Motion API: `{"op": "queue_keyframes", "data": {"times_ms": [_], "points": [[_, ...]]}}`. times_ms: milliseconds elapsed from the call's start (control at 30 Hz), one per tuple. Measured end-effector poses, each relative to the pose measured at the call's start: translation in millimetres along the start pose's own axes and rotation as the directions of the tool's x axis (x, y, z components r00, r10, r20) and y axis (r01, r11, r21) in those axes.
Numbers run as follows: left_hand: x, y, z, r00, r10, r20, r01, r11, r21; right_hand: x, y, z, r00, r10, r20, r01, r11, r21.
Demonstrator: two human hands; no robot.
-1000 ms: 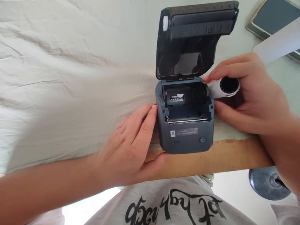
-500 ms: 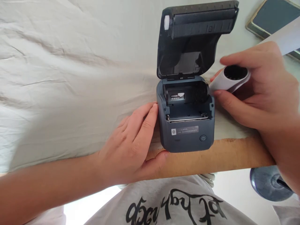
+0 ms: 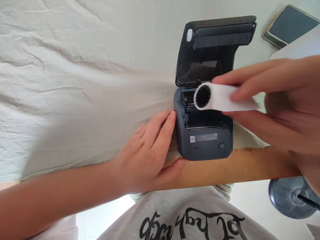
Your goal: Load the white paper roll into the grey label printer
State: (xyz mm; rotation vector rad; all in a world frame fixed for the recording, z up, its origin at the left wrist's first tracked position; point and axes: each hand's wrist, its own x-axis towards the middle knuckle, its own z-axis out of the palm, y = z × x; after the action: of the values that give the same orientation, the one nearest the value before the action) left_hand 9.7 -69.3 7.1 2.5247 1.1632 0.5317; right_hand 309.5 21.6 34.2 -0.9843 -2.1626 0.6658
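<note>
A dark blue-grey label printer (image 3: pixel 205 145) stands by the table's front edge with its black lid (image 3: pixel 207 71) raised, its roll bay partly hidden. My left hand (image 3: pixel 150 151) rests flat beside it, fingers stretched out, fingertips touching its left side and the thumb near its front corner. Above the bay, my right hand (image 3: pixel 270 93) pinches a white paper roll (image 3: pixel 222 96). The roll lies sideways, its dark hollow core facing left, and motion blurs it somewhat. I cannot tell whether it touches the printer.
A smartphone (image 3: pixel 291 25) lies at the upper right, beside something white (image 3: pixel 300 43). Wrinkled pale cloth (image 3: pixel 87 83) covers the table up to a bare wooden edge (image 3: pixel 250 165). Below, a dark round base (image 3: pixel 287 198) is on the floor.
My right hand has carried the paper roll left, from beside the printer to above its bay, and turned the core's end leftward. The printer and my left hand appear slightly further right in view.
</note>
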Motion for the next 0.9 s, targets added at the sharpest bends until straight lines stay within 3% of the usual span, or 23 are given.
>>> {"op": "queue_keyframes", "data": {"times_ms": [100, 200, 300, 400, 567, 700, 800, 900], "points": [[0.5, 0.1, -0.9, 1.000, 0.013, -0.007, -0.013, 1.000, 0.009, 10.4, -2.9, 8.8, 0.991, -0.107, 0.074, 0.117, 0.983, -0.142], [0.5, 0.9, 1.0, 1.000, 0.024, -0.003, -0.024, 1.000, 0.009, 11.3, -4.7, 13.2, 0.992, -0.095, 0.088, 0.108, 0.982, -0.152], [-0.7, 1.6, 5.9, 0.999, 0.002, -0.042, -0.003, 1.000, -0.029, 6.1, -3.1, 12.2, 0.992, -0.095, 0.085, 0.104, 0.988, -0.110], [-2.1, 1.3, 9.5, 0.995, -0.047, -0.088, 0.040, 0.996, -0.080, 3.0, 4.3, 8.9, 0.976, -0.180, 0.124, 0.186, 0.982, -0.033], [-0.9, -1.1, 7.5, 0.991, 0.045, -0.126, -0.063, 0.987, -0.145, 4.2, 13.4, 7.9, 0.914, -0.337, 0.226, 0.333, 0.941, 0.057], [-1.9, -1.7, 7.8, 0.996, 0.024, -0.085, -0.039, 0.984, -0.171, 3.2, 11.0, 14.0, 0.885, -0.426, 0.191, 0.438, 0.898, -0.028], [-4.1, -1.3, 10.0, 0.997, 0.009, -0.079, -0.025, 0.980, -0.196, 2.4, 13.4, 14.7, 0.889, -0.426, 0.166, 0.439, 0.897, -0.048], [-5.2, -0.9, 11.3, 0.996, -0.014, -0.088, -0.004, 0.978, -0.210, 0.2, 21.4, 12.5, 0.929, -0.370, -0.002, 0.370, 0.928, -0.041]]}}
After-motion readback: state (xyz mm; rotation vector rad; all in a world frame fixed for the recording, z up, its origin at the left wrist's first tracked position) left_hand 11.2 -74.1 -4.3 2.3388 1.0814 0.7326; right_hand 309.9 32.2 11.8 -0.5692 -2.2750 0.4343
